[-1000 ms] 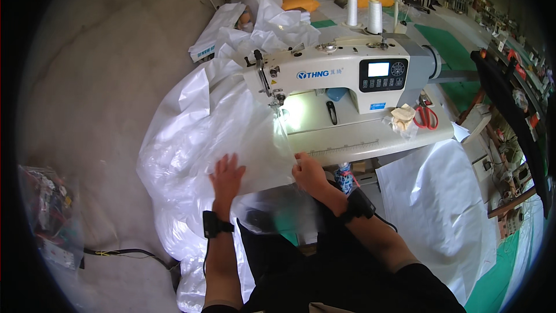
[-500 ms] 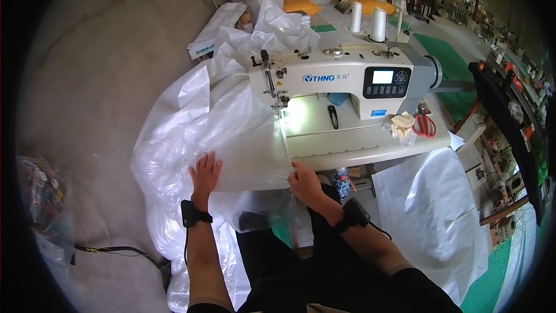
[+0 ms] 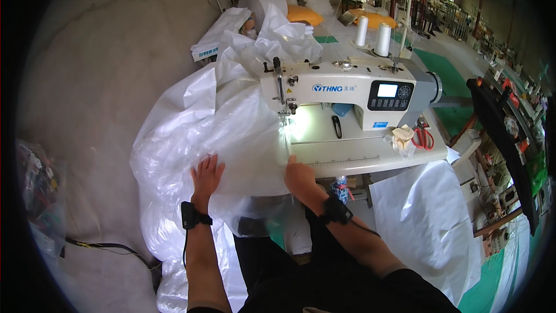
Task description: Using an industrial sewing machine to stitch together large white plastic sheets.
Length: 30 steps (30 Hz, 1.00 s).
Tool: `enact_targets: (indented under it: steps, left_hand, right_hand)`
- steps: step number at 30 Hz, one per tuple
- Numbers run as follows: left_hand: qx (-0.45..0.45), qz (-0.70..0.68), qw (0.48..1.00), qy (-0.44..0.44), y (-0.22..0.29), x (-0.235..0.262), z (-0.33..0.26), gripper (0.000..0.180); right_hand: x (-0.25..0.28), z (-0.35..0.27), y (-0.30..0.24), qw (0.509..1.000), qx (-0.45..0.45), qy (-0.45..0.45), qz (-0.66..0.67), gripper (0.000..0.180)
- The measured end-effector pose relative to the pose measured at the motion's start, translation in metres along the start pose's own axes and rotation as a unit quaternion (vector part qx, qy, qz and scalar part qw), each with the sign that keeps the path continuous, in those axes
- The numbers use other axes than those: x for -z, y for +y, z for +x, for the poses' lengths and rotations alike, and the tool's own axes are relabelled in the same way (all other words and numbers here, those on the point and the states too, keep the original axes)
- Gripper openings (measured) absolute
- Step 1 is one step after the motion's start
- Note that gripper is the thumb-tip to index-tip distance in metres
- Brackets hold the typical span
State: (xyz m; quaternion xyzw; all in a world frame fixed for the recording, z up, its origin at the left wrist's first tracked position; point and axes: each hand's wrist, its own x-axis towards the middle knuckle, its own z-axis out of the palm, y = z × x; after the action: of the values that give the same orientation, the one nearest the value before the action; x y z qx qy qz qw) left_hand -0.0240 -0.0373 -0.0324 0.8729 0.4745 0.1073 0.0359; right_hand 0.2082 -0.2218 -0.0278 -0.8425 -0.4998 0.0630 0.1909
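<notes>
A large translucent white plastic sheet (image 3: 243, 145) hangs in folds over the left side of the sewing table (image 3: 347, 165). Its right edge runs up to the needle area of a white sewing machine (image 3: 333, 78), whose lamp lights the spot brightly. My left hand (image 3: 207, 177) lies flat on the sheet with its fingers spread. At the table's front edge my right hand (image 3: 300, 181) is closed on the sheet's right edge, below the needle. Its fingertips are partly hidden.
Black thread snips (image 3: 336, 127), red-handled scissors (image 3: 423, 139) and a crumpled cloth (image 3: 402, 136) lie on the table. Two thread cones (image 3: 382, 40) stand behind the machine. Another white sheet (image 3: 425, 214) hangs at the right front. A black cable (image 3: 110, 248) crosses the floor at left.
My right hand has come closer to the needle along the sheet's edge. My left hand stays flat on the sheet. The view has shifted slightly, so the machine appears lower and further right.
</notes>
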Motion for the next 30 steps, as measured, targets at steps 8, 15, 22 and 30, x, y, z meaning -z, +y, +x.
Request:
enact_targets:
  steps: [8, 15, 22, 30]
  left_hand:
    - [-0.006, -0.016, 1.0, -0.026, -0.005, 0.01, 0.014, 0.06]
    - [0.001, -0.013, 1.0, -0.022, 0.0, 0.004, 0.06, 0.06]
    - [0.006, -0.014, 1.0, -0.027, 0.004, -0.002, 0.107, 0.059]
    - [-0.002, -0.014, 0.999, -0.031, 0.015, -0.002, 0.146, 0.059]
  right_hand:
    - [-0.01, -0.015, -0.006, 0.99, 0.067, 0.051, -0.112, 0.052]
    - [-0.008, 0.015, -0.005, 0.992, 0.08, 0.049, -0.083, 0.047]
    - [-0.003, 0.054, -0.003, 0.993, 0.081, -0.004, -0.081, 0.047]
    - [-0.004, 0.095, 0.017, 0.99, 0.118, -0.002, -0.081, 0.052]
